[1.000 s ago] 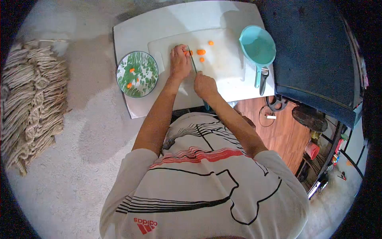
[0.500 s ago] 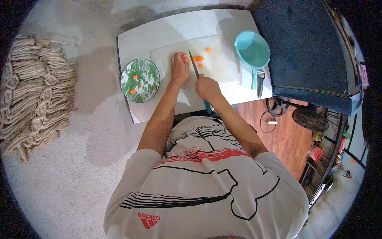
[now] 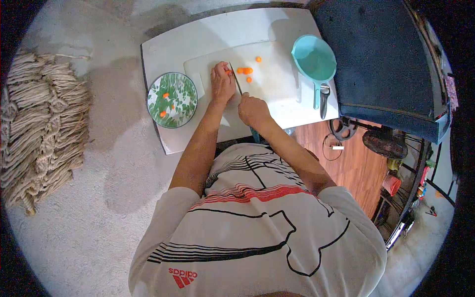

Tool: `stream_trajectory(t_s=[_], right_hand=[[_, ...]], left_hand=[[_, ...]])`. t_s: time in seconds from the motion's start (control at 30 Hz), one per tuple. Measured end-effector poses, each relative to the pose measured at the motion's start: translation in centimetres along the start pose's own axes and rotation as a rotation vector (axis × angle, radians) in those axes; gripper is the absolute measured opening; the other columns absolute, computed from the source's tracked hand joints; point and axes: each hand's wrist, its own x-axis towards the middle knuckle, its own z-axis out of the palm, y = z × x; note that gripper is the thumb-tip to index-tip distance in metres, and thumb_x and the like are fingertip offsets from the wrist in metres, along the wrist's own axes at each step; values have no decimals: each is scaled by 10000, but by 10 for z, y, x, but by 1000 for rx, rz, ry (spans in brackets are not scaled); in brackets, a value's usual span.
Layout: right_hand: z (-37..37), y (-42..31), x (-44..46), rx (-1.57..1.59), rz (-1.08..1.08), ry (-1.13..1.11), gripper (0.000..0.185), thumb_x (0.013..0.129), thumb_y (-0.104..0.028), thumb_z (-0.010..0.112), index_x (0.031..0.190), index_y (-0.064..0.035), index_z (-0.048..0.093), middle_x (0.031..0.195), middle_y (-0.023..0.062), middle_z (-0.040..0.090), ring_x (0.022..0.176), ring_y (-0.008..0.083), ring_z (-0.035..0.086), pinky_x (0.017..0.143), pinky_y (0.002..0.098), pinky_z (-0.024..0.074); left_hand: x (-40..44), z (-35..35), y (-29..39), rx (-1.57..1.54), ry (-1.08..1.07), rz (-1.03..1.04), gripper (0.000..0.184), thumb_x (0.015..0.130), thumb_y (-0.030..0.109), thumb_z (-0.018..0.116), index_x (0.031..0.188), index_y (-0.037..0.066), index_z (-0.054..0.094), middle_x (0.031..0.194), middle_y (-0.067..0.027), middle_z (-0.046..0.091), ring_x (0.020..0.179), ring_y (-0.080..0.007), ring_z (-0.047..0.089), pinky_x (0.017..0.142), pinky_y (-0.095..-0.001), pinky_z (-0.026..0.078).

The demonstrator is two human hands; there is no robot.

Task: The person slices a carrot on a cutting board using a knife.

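Note:
My right hand (image 3: 254, 110) is wrapped round the handle of a knife (image 3: 235, 78), whose blade points away from me over the white cutting board (image 3: 277, 89). Close to the left of the blade, my left hand (image 3: 222, 84) has its fingers bent round an orange carrot piece (image 3: 228, 72), mostly covered by them. Several cut orange pieces (image 3: 247, 71) lie right of the blade, one of them farther back (image 3: 258, 59). Left of the board, a green and white plate (image 3: 172, 100) holds a few small orange pieces.
At the table's right stand a turquoise strainer or bowl with a handle (image 3: 314, 58) and a black-handled peeler (image 3: 324, 102). A dark cabinet-like surface (image 3: 381, 59) is beyond them. Knotted rope fringe (image 3: 44, 128) hangs at far left.
The knife blade has moved left to the carrot piece at my left fingers. One more orange piece shows just right of the blade. The whole view has shifted slightly.

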Motion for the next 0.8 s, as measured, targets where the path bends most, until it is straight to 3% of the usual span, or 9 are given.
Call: stream_trajectory(t_s=[0.33,0.53,0.7,0.8], right_hand=[[12,2,3,-13,-38,88,209,904,-132,503,957,63,554,690,239,681,645,376,714,587,475,580],[14,8,6,-6,-20,-17,219,913,-143,507,984,60,550,742,236,696,697,371,725,610,464,583],[17,20,7,91,97,-82,258,943,-187,475,1021,46,553,866,260,708,851,409,717,755,503,572],[5,31,-5,135,40,-107,277,924,-176,504,1076,43,580,888,271,703,880,406,715,758,507,575]], left_hand=[[0,4,0,36,8,0,495,851,12,616,1310,12,431,1095,-170,542,1076,-371,515,991,-499,392],[0,-5,9,12,-22,-8,473,868,25,592,1315,7,438,1095,-170,541,1069,-363,516,989,-485,392],[4,-12,1,-109,-77,11,434,874,14,582,1288,13,454,1081,-167,544,1059,-348,517,986,-479,395],[0,-14,3,-122,-103,-32,403,888,19,578,1279,4,482,1122,-178,543,1078,-334,522,1004,-457,408]])
